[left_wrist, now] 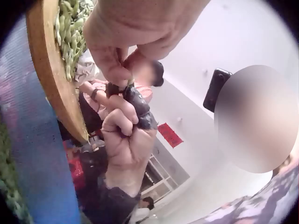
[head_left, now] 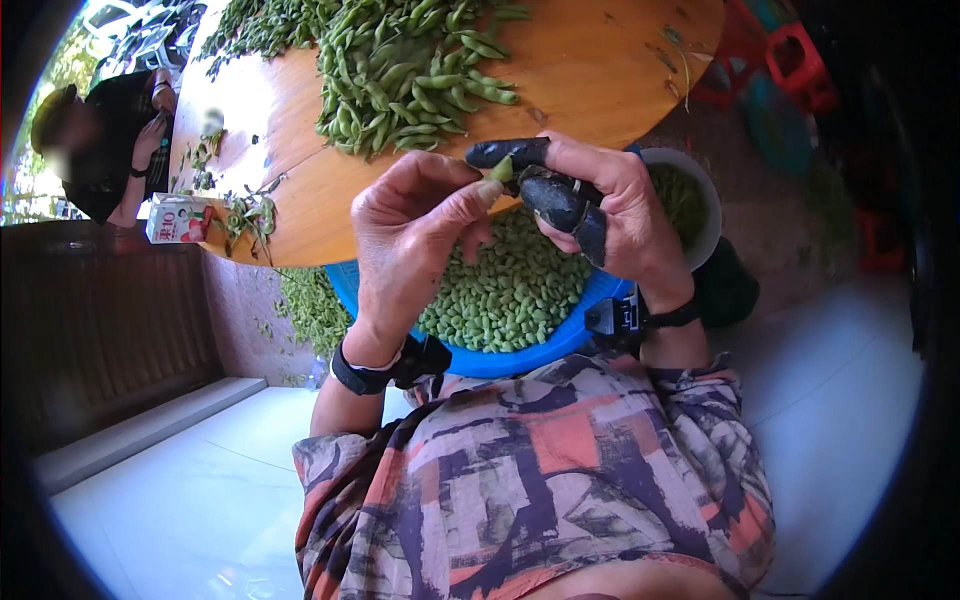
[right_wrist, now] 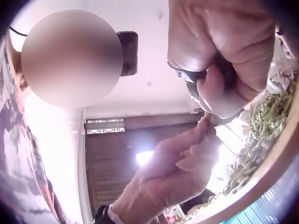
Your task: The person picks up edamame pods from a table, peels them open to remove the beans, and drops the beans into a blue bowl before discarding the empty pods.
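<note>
Two hands are raised together over a blue basin (head_left: pixel 500 362). Left hand (head_left: pixel 410 235): grip narrow, thumb and forefinger pinching one end of a green pod (head_left: pixel 501 169). Right hand (head_left: pixel 600 215): dark covers on thumb and fingers, grip closed on the pod's other end. The basin, below the hands, holds shelled beans (head_left: pixel 510 290). White bowl (head_left: pixel 712 215): just beside the basin. Round wooden worktop (head_left: pixel 600 60), beyond: heap of pods (head_left: pixel 400 70) across its far part; carton (head_left: pixel 180 218) at its left edge.
</note>
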Action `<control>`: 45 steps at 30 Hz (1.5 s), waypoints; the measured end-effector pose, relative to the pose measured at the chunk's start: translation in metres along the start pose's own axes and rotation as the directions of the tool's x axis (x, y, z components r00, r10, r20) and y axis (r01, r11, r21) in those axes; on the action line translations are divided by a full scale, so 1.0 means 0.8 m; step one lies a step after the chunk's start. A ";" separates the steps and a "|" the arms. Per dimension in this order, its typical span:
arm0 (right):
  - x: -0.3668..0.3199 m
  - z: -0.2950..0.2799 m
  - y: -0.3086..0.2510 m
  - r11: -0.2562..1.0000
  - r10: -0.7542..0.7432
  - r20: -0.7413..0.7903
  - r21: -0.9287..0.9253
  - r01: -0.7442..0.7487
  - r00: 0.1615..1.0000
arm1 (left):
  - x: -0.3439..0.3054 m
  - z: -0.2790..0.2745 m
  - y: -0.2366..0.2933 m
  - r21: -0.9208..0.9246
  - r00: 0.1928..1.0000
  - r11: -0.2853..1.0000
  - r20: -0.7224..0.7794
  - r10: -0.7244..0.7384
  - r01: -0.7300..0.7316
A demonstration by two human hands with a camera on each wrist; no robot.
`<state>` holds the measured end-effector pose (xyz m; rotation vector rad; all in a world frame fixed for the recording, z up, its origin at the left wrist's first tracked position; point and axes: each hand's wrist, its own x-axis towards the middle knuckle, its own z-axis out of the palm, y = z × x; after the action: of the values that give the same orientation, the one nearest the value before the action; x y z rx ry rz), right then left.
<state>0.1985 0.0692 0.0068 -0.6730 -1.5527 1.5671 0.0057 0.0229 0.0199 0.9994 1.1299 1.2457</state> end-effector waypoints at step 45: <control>-0.041 0.020 0.037 0.964 0.259 0.039 0.049 -0.261 0.965 | -0.039 -0.023 -0.088 -0.552 0.924 0.749 0.308 -0.226 0.367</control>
<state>0.1972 0.0358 -0.0259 -0.8528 -1.4859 1.8148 0.0012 -0.0142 -0.0494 0.4286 0.6095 1.0881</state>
